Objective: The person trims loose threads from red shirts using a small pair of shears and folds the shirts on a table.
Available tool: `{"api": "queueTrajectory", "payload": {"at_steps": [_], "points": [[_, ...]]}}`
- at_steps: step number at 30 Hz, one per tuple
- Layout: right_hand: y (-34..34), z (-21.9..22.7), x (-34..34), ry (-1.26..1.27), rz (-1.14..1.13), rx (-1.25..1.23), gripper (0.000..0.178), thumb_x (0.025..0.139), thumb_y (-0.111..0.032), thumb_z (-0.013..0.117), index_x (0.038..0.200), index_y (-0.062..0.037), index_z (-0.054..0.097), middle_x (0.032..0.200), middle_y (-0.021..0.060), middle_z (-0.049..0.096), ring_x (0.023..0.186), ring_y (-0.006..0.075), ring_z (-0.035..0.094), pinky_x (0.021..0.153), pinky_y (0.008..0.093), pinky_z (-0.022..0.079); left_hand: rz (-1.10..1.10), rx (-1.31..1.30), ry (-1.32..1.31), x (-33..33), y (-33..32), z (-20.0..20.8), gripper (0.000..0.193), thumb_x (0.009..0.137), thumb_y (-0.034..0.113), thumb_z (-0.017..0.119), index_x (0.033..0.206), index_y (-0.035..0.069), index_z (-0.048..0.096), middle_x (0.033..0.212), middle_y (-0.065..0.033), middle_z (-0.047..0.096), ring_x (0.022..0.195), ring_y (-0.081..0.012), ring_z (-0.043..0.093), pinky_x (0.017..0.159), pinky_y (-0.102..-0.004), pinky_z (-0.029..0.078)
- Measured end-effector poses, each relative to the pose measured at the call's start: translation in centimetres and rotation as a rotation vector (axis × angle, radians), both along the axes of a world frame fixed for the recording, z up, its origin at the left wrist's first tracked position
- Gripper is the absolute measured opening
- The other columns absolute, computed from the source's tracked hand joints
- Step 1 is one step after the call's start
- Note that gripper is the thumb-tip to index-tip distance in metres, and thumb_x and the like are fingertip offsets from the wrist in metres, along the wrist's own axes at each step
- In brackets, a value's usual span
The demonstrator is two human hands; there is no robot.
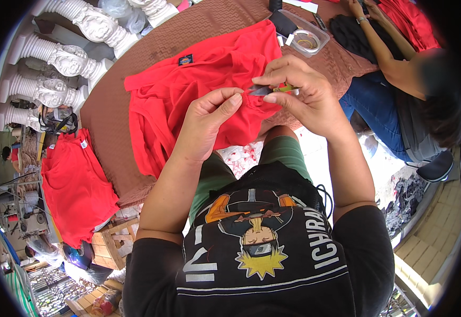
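A red garment (204, 79) with a small dark label lies spread in folds over the table in front of me. My right hand (312, 100) grips a pair of thread snips (263, 90), their dark pointed blades reaching left over the cloth, with a yellow-green part showing between the fingers. The thumb and forefinger of my left hand (212, 119) are pinched together just left of the blade tips. Whatever that pinch holds is too small to make out against the red fabric.
A brown patterned cloth (106, 140) covers the table. Another red garment (77, 185) hangs at its left edge, near white ornate balusters (66, 58). Farther right, a clear plastic tub (310, 39) stands near a dark cloth (352, 37) and a co-worker's arms (386, 45).
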State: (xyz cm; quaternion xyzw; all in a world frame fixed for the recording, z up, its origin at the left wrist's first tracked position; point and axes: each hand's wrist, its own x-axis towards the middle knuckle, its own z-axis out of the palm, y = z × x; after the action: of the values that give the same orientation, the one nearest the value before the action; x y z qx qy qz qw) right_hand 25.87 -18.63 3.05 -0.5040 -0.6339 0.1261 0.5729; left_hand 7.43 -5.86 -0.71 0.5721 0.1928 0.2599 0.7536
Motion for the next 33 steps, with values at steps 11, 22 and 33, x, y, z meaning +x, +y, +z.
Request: {"api": "queueTrajectory", "payload": {"at_steps": [11, 22, 33], "points": [[0.0, 0.4, 0.1, 0.11, -0.054, -0.094, 0.023, 0.074, -0.001, 0.069, 0.096, -0.0053, 0.066, 0.091, 0.0076, 0.06, 0.085, 0.014, 0.057, 0.072, 0.0266, 0.046, 0.09, 0.437, 0.114, 0.5, -0.9, 2.8, 0.017, 0.087, 0.006, 0.063, 0.103, 0.001, 0.065, 0.096, -0.0039, 0.064, 0.092, -0.0103, 0.057, 0.084, -0.024, 0.043], [1.1, -2.2, -2.1, 0.28, -0.129, -0.088, 0.021, 0.073, 0.001, 0.064, 0.093, -0.0047, 0.06, 0.079, 0.0023, 0.062, 0.069, 0.0077, 0.056, 0.065, 0.0223, 0.045, 0.209, 0.616, -0.012, 1.3, -2.7, 2.2, 0.016, 0.088, 0.002, 0.059, 0.103, -0.001, 0.061, 0.097, -0.0058, 0.062, 0.086, -0.0104, 0.058, 0.078, -0.0242, 0.047], [0.8, -2.7, -1.9, 0.083, -0.255, -0.028, 0.024, 0.072, 0.001, 0.068, 0.093, -0.0027, 0.059, 0.084, 0.0067, 0.065, 0.078, 0.014, 0.064, 0.068, 0.028, 0.051, 0.108, 0.626, 0.121, 1.0, -3.5, 4.1, 0.028, 0.079, 0.001, 0.07, 0.105, 0.001, 0.064, 0.101, -0.0046, 0.059, 0.075, -0.0054, 0.057, 0.068, -0.0198, 0.047]]}}
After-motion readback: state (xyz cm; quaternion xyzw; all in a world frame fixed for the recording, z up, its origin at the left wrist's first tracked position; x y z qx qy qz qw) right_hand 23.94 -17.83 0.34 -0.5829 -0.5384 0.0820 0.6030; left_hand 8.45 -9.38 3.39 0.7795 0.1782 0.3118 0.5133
